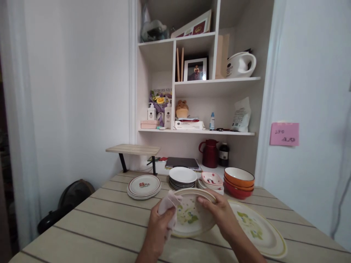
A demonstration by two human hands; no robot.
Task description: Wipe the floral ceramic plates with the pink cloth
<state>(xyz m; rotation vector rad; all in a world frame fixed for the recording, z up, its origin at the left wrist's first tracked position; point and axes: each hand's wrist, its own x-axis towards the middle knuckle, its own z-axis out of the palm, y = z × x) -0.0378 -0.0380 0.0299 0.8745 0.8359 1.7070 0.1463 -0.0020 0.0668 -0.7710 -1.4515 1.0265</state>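
Observation:
A round plate (189, 223) with a yellow-green rim and a leafy flower print is held tilted above the table. My right hand (219, 210) grips its right edge, thumb on the face. Bunched in my left hand (159, 223) is a pale pink cloth (170, 206), pressed against the plate's left rim; the fingers behind the plate are hidden. To the right, partly behind my right forearm, lies a large oval platter (256, 232) with a matching print.
Along the table's (109, 223) back stand stacked small plates (144, 185), white-topped dishes (182, 175), pink strawberry-patterned dishes (212, 179) and orange and red bowls (239, 182). Behind are a red jug (210, 153), a small raised shelf (133, 149) and wall shelving (216, 86).

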